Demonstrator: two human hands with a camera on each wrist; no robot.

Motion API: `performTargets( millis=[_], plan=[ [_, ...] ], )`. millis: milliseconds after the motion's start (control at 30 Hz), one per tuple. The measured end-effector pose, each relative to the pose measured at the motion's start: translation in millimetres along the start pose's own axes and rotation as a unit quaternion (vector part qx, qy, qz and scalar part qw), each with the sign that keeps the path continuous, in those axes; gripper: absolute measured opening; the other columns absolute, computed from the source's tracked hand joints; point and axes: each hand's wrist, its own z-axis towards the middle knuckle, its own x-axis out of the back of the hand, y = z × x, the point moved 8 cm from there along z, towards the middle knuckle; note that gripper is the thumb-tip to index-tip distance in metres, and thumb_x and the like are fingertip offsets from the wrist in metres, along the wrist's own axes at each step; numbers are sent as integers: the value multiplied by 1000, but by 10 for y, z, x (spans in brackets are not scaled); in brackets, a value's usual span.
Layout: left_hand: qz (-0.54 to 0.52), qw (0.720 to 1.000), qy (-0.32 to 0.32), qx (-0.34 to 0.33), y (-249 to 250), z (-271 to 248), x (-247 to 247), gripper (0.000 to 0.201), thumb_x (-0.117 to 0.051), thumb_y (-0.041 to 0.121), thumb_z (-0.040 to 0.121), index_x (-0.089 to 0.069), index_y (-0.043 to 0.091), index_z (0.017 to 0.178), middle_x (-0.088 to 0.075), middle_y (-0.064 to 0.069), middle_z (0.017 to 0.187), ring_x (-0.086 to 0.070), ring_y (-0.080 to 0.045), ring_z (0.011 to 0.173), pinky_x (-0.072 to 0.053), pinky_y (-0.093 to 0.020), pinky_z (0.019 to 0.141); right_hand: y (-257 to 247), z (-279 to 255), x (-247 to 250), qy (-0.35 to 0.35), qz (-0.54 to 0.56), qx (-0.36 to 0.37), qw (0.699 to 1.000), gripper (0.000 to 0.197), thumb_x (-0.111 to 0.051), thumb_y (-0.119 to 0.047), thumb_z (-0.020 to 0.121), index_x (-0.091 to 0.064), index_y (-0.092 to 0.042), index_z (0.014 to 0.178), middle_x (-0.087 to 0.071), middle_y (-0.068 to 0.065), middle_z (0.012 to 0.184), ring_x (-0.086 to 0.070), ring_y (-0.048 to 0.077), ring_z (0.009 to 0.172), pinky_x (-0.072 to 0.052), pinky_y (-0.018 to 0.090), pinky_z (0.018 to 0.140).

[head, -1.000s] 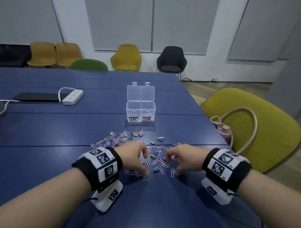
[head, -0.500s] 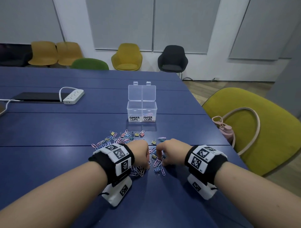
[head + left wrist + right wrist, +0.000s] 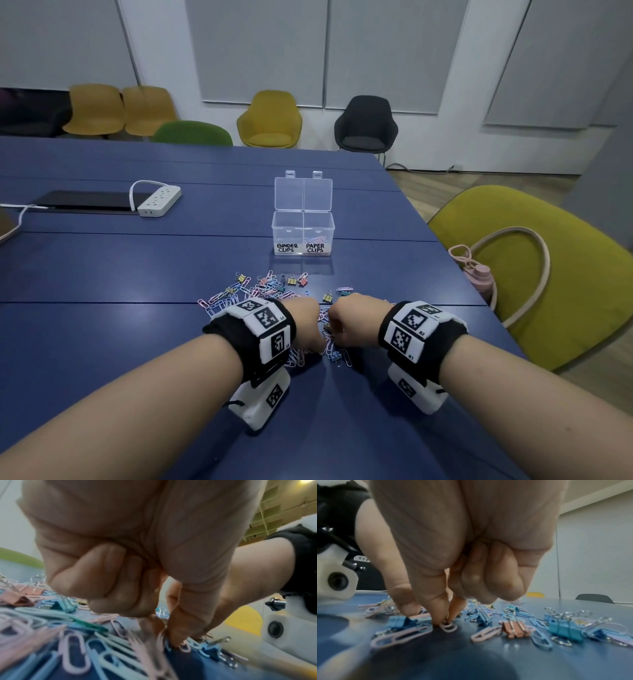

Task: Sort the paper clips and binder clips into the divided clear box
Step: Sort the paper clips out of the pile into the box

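Observation:
A heap of pastel paper clips and binder clips [image 3: 270, 291] lies on the blue table in front of the clear divided box [image 3: 302, 233], which stands open with labels "BINDER CLIPS" and "PAPER CLIPS". My left hand [image 3: 306, 320] is curled, thumb and forefinger pinching pink paper clips [image 3: 161, 638] at the heap's near edge. My right hand [image 3: 346, 318] is curled too; its thumb and forefinger pinch a pink paper clip [image 3: 447, 626] against the table. A blue binder clip [image 3: 565, 628] and a pink one [image 3: 515, 628] lie to its right.
A white power strip [image 3: 159, 202] and a dark flat device [image 3: 85, 202] lie at the far left. A yellow-green chair [image 3: 548, 274] with a pink bottle [image 3: 479, 277] stands past the table's right edge. Chairs line the far wall.
Both hands have moved inward and forward until they nearly meet over the heap's near edge. Their fingers have curled down from a spread pose into pinches on paper clips.

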Motion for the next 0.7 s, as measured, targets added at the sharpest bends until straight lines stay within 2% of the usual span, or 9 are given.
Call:
performTargets(
  millis=[233, 333, 367, 400, 433, 500, 533, 600, 700],
  plan=[
    [-16, 1000, 11, 6, -31, -74, 61, 34, -54, 22, 86, -41, 12, 56, -41, -3, 57, -40, -17, 53, -36, -24, 52, 22, -63, -54, -15, 4, -17, 1000, 21, -54, -16, 85, -66, 0, 91, -68, 19, 93, -50, 25, 73, -39, 27, 63],
    [-189, 981, 32, 19, -179, -96, 160, 27, -47, 17, 90, -46, 13, 63, -44, -3, 61, -39, -16, 51, -33, -22, 45, 132, -87, 43, 8, 94, -28, 995, 21, -51, -17, 86, -55, -9, 67, -55, 11, 69, -44, 21, 61, -37, 25, 56],
    [-323, 945, 36, 26, -247, -107, 168, 25, -45, 13, 89, -44, 14, 64, -42, -2, 60, -37, -15, 48, -31, -21, 44, 202, -96, 88, 24, 171, -38, 984, 22, -52, -18, 87, -52, -11, 66, -50, 7, 63, -41, 19, 55, -35, 23, 51],
    [-470, 881, 34, 28, -306, -114, 163, 25, -42, 8, 87, -40, 14, 63, -38, -2, 58, -33, -14, 45, -29, -21, 43, 283, -116, 117, 36, 286, -55, 956, 22, -53, -18, 89, -51, -13, 68, -45, 3, 58, -37, 16, 50, -33, 21, 45],
    [-600, 799, 21, 24, -347, -122, 148, 24, -39, 6, 86, -37, 14, 63, -35, -2, 56, -30, -14, 44, -27, -21, 42, 353, -134, 115, 42, 421, -73, 903, 23, -52, -17, 91, -48, -14, 68, -40, 0, 55, -33, 14, 45, -29, 18, 41],
    [-761, 648, -24, 13, -396, -155, 122, 21, -36, 8, 84, -39, 13, 64, -39, -3, 57, -35, -14, 44, -34, -22, 41, 411, -156, 62, 39, 654, -92, 750, 28, -45, -13, 94, -39, -17, 67, -32, -3, 53, -24, 9, 41, -20, 15, 37],
    [-799, 601, -33, 7, -418, -178, 133, 18, -37, 10, 81, -41, 11, 64, -42, -4, 59, -38, -14, 46, -38, -21, 42, 417, -159, 32, 34, 723, -97, 683, 29, -41, -11, 94, -36, -18, 67, -32, -4, 53, -22, 8, 41, -18, 16, 37],
    [-841, 541, -30, -2, -466, -214, 161, 11, -39, 11, 74, -44, 10, 64, -46, -6, 63, -43, -16, 49, -44, -21, 44, 376, -168, 5, 19, 799, -91, 595, 26, -36, -9, 92, -34, -17, 68, -36, 0, 57, -26, 10, 42, -20, 18, 37],
    [-867, 498, -21, -7, -516, -235, 145, 8, -38, 9, 70, -45, 9, 67, -48, -8, 66, -48, -18, 51, -50, -23, 47, 308, -160, 11, 11, 853, -63, 518, 15, -38, -8, 82, -38, -14, 68, -47, 7, 66, -39, 15, 48, -27, 20, 38]
  ],
)
